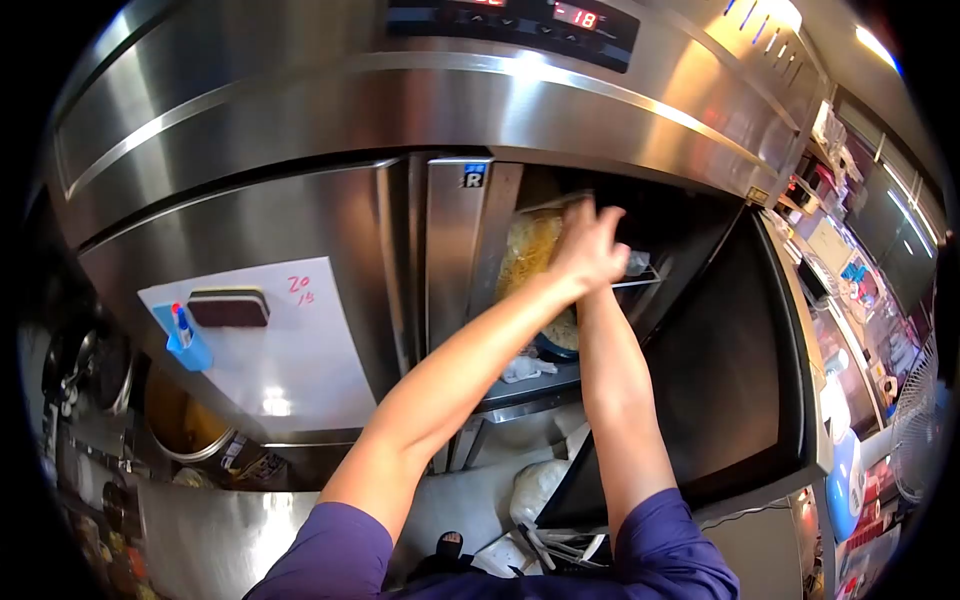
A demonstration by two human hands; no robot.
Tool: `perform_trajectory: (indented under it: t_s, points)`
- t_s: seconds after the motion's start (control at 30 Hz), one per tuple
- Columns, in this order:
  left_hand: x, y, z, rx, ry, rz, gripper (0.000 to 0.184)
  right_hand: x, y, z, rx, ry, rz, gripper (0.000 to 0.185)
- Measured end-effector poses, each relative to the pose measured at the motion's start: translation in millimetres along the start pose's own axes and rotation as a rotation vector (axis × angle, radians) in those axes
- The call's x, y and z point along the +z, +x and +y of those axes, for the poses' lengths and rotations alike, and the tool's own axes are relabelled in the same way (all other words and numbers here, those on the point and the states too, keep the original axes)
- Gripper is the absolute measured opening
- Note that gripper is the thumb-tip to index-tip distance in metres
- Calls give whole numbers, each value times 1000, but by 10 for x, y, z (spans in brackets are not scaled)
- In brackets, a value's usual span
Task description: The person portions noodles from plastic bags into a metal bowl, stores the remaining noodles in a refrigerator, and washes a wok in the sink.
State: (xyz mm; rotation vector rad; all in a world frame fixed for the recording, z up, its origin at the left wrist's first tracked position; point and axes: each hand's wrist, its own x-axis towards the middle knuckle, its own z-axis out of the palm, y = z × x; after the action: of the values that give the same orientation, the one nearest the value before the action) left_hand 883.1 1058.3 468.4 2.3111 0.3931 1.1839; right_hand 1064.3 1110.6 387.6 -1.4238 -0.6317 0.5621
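Both my arms reach into the open freezer compartment (690, 220). My left hand (594, 248) crosses over my right wrist, with its fingers spread apart and nothing visible in them. Behind it, my right hand (572, 222) is mostly hidden and blurred, so its grip cannot be made out. A clear plastic bag of yellow, shredded-looking food (528, 250) stands just left of both hands. Lower down, a blue-rimmed container (560, 348) with pale contents is partly covered by my right forearm. A crumpled white plastic bag (528, 369) lies beside it.
The freezer door (700, 370) is swung open on the right. A closed steel door with a whiteboard (290, 350) is on the left. A wire shelf edge (640, 278) shows inside. Below are a large tin (190, 448) and a white bag (540, 492). A fan (915, 425) stands far right.
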Motion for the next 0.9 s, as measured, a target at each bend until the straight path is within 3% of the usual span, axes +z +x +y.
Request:
perform_trajectory:
  t_s: [0.03,0.07,0.1,0.13,0.2,0.3,0.33,0.37,0.43,0.47,0.5,0.53,0.57,0.6,0.63,0.67,0.7,0.77,0.83,0.9]
  points:
    - [-130,-67,-249,-184,-244,-69,64,90,1,82,5,-121,17,61]
    - [-34,-180,-657,-123,33,46,67,172,-42,229,-19,-225,40,61]
    - [-156,-358,-725,-82,128,-104,65,255,-229,448,-60,-305,68,60]
    - [-224,-591,-627,-35,29,-96,65,354,-526,680,-246,-229,125,59]
    - [-506,-1251,-259,-6,-131,-66,61,752,-1148,986,-459,-421,438,74]
    - [-753,-2646,32,22,-208,-2,26,920,-1397,834,-305,-135,281,86]
    - [-643,-3122,31,-255,-262,-72,20,1125,-1446,658,-312,-184,296,83]
    - [-531,-3434,176,-534,-280,-137,21,1349,-1243,699,-467,-253,409,78]
    - [-266,-4143,188,-422,-272,-158,25,1284,-909,599,-282,-127,179,64]
    - [-341,-4476,331,-358,-108,-244,25,1173,-639,767,-184,352,-21,49]
    - [-478,-4830,462,-299,64,-323,26,1099,-1223,409,12,338,186,37]
    - [-579,-5236,563,-416,114,-370,27,969,-1819,298,-110,440,242,23]
    - [-658,-5749,676,-558,158,-405,28,856,-2285,380,-332,467,326,22]
    - [-703,-6385,802,-689,212,-305,29,690,-3138,353,-480,346,307,25]
    - [-712,-7047,915,-828,268,-194,29,495,-4045,229,-411,240,165,26]
    - [-697,-7763,1097,-982,353,-133,31,238,-4771,220,-972,-220,257,27]
    - [-678,-8484,1402,-1144,440,-59,32,-83,-5257,272,-1413,-420,329,22]
    - [-706,-9541,2145,-1554,443,-65,29,-848,-5164,512,-1821,-10,589,35]
    - [-710,-10389,3082,-1826,447,215,23,-1168,-5065,491,-1100,278,456,39]
    - [-318,-11450,3732,-1915,459,547,21,-1199,-4446,745,-762,109,337,38]
